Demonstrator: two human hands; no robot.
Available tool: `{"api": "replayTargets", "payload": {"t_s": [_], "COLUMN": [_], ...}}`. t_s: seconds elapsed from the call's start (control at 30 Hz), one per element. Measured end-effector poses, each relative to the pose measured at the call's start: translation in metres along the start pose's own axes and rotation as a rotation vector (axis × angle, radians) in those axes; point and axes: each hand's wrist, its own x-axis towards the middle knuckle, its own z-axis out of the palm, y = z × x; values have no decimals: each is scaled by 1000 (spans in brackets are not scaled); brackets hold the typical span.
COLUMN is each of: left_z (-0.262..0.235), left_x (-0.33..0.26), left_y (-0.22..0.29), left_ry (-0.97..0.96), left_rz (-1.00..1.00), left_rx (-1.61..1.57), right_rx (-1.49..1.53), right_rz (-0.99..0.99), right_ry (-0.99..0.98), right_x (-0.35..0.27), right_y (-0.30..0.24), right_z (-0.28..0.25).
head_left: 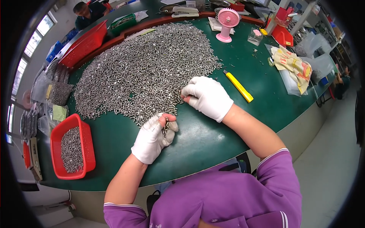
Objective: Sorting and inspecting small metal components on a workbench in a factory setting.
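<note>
A wide heap of small silvery metal pins (pixel 152 64) is spread over the green table (pixel 205 140). My left hand (pixel 149 138), in a white glove with bare thumb and fingertip showing, is curled around a few small metal pins (pixel 165 129) just off the heap's near edge. My right hand (pixel 210 98), gloved in white too, rests at the heap's right edge. Its fingers are bent together in a pinch beside the pins, and whatever lies between them is hidden.
On the left stands a red plastic basket (pixel 90 146) partly filled with pins. A yellow utility knife (pixel 238 86) lies right of my right hand. Farther back are a pink fan (pixel 228 21), a red crate (pixel 85 43) and a yellow printed cloth (pixel 292 66). A person (pixel 89 15) sits across the table.
</note>
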Motion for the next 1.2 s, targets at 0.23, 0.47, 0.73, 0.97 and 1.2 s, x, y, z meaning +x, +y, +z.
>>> {"api": "replayTargets", "payload": {"t_s": [0.23,0.47,0.73,0.97,1.2], "left_z": [-2,1,3,1,2], "left_x": [2,2,1,2,0], "left_y": [-2,-5,-3,-2,1], "left_ry": [6,28,31,-1,43], "left_rz": [25,40,-30,7,-11], "left_rx": [-92,-51,61,-2,9], "right_rx": [-62,91,191,205,-7], "right_rz": [-9,-167,-385,-247,-47], "right_ry": [-131,-78,-56,8,70], "right_x": [-3,0,-2,0,1], "right_y": [-4,-16,-24,-18,-3], "right_z": [10,1,1,-4,-4]}}
